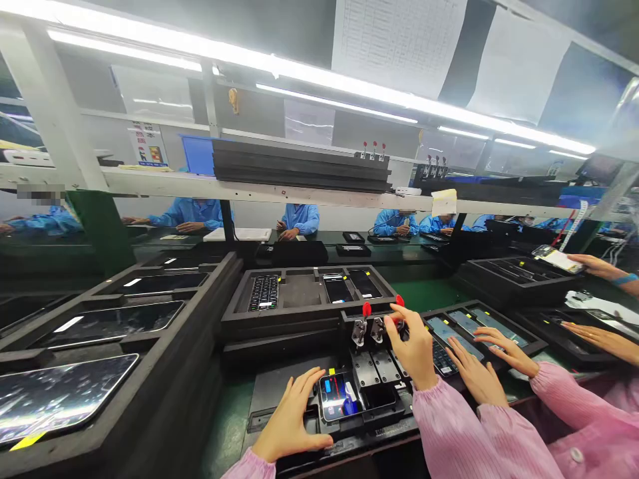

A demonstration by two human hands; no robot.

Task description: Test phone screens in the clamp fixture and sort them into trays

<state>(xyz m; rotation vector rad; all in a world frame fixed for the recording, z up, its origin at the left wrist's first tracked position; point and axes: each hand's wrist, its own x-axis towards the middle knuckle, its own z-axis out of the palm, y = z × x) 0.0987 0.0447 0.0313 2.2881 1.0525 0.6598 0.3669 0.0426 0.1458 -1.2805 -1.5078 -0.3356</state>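
A phone (335, 394) with a lit screen and a blue tab lies in a black fixture (369, 406) at the near edge of the bench. My left hand (290, 416) is closed round the phone's left side, with the fingers on its edge and the thumb below it. Three red-handled toggle clamps stand at the back of the fixture. My right hand (412, 346) pinches the red handle of the right clamp (398, 305). The middle clamp (367, 309) stands upright beside it.
A co-worker's two hands (492, 359) in pink sleeves rest on a tray of phones (534, 346) just right of my right hand. More hands (599, 266) work farther right. Black foam trays of phones (229, 319) lie ahead and at the left (164, 346). People in blue sit across the green belt.
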